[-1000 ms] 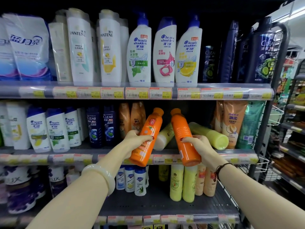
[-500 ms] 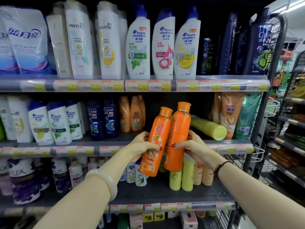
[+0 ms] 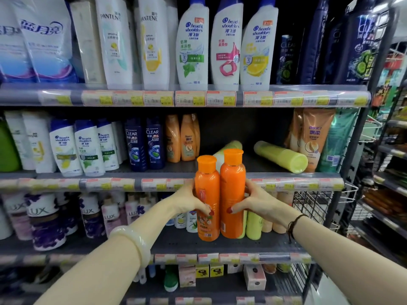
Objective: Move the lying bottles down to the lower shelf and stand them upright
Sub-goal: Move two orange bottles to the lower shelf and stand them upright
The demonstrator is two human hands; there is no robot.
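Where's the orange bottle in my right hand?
Head view, centre: the right-hand orange bottle is upright at the lower shelf, against the other orange bottle.

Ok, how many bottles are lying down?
2. One green bottle lies on the middle shelf, right side; a second lying bottle pokes out behind the orange bottles. More may hide behind them.

Shop aisle: shampoo bottles [image 3: 191, 47] in rows, price tags [image 3: 189, 98] along shelf edges [image 3: 19, 95].
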